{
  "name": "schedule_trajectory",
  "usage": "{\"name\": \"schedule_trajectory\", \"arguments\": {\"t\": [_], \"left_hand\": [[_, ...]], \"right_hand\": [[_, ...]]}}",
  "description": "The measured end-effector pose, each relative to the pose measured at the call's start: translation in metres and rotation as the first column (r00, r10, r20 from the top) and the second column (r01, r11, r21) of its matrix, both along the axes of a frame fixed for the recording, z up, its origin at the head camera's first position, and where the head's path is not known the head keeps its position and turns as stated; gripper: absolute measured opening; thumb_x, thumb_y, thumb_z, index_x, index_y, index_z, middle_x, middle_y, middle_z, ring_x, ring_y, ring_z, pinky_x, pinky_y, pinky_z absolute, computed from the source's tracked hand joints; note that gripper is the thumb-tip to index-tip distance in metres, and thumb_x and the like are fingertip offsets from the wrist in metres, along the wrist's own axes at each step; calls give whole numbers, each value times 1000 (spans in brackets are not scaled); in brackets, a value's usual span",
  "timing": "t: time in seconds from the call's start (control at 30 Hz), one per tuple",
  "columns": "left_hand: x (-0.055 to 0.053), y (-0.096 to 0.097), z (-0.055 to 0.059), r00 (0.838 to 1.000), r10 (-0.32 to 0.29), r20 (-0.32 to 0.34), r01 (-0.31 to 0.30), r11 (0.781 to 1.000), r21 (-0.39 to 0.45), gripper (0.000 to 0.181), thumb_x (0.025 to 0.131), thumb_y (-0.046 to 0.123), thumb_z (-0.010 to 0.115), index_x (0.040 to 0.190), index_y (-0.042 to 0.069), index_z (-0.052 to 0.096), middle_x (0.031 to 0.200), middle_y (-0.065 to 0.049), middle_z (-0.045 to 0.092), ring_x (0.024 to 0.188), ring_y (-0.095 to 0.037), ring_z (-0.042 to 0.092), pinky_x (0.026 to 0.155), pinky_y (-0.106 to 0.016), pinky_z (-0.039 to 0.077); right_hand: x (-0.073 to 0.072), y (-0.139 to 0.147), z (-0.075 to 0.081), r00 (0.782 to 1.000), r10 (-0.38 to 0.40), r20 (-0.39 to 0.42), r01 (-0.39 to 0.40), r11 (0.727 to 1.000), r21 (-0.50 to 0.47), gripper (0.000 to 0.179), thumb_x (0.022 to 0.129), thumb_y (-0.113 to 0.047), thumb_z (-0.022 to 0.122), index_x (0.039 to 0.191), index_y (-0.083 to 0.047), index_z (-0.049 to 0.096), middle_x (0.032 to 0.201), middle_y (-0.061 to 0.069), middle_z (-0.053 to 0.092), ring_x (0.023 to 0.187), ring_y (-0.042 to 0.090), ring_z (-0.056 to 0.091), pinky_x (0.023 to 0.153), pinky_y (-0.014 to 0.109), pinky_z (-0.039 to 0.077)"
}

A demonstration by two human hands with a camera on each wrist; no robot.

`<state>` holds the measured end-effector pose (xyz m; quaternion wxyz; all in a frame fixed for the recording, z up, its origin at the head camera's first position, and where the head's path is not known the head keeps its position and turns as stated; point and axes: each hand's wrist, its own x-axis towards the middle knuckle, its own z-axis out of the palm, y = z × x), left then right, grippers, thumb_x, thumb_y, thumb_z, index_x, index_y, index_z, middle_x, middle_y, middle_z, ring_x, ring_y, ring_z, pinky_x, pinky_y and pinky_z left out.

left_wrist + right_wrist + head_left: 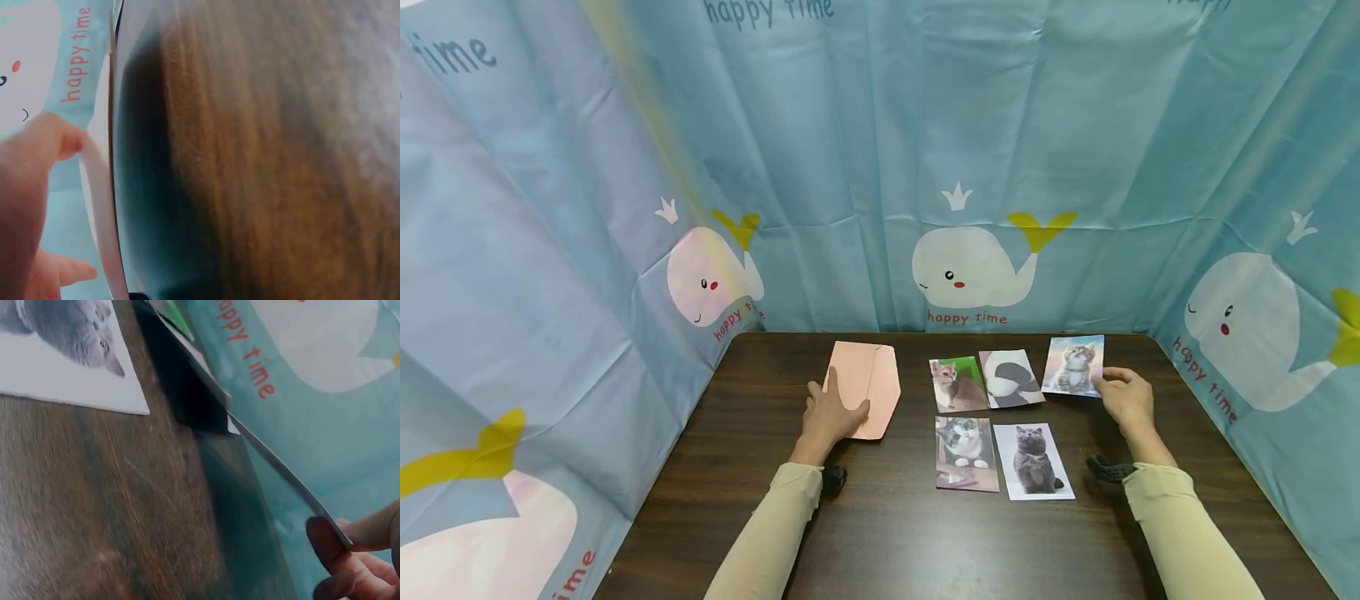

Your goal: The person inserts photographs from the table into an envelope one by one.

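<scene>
My left hand (829,418) lies over a pink envelope (880,387) on the table's left side, thumb and fingers spread apart. In the left wrist view the envelope (103,200) shows nearly edge-on, with the thumb touching its upper face. At the back right, my right hand (1129,402) pinches the near right corner of a kitten photo card (1073,365) between thumb and fingers. From the right wrist that card (281,469) appears as a thin edge, tilted up from the table at the pinched corner.
Two more cat cards, one with a green background (958,385) and one black-and-white (1011,377), lie in the back row. Nearer are a grey-and-white cat card (967,454) and a grey cat card (1034,462). A whale-print curtain (865,167) surrounds the brown table (880,533).
</scene>
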<state>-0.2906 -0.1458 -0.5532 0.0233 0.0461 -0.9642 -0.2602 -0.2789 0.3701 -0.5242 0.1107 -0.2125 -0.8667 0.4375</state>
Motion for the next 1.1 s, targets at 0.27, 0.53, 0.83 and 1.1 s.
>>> {"name": "schedule_trajectory", "arguments": {"t": [0.27, 0.53, 0.83, 1.1], "left_hand": [[-1, 1, 1, 1000, 6, -23, -7, 999, -42, 101, 85, 67, 60, 161, 12, 23, 131, -32, 35, 87, -42, 60, 72, -54, 52], [-2, 3, 0, 999, 4, -32, -4, 1000, -11, 101, 86, 67, 59, 161, 11, 21, 128, -31, 35, 82, -39, 58, 73, -54, 51], [4, 6, 2, 1000, 19, -13, -19, 1000, 0, 105, 86, 67, 60, 160, 3, 19, 137, -34, 33, 95, -45, 61, 76, -55, 52], [2, 5, 1, 999, 8, -36, -7, 1000, 21, 105, 86, 65, 61, 158, 0, 21, 137, -35, 32, 102, -50, 58, 80, -56, 51]], "right_hand": [[4, -4, 6, 984, -132, -123, 121, 988, -94, 39, 94, -31, 68, 125, -7, 65, 60, -34, 53, 58, -4, 52, 58, 22, 41], [4, -25, 7, 970, -69, -235, 47, 994, -98, 36, 93, -25, 71, 121, -3, 67, 60, -34, 54, 57, -6, 51, 55, 19, 39], [-2, -67, 2, 960, 48, -278, -78, 992, -99, 32, 92, -21, 74, 117, -2, 68, 75, -1, 74, 62, -4, 53, 57, 21, 38], [-9, -108, 2, 954, 155, -257, -188, 976, -106, 32, 94, -23, 73, 119, -4, 68, 89, 14, 76, 67, -1, 58, 59, 20, 41]]}}
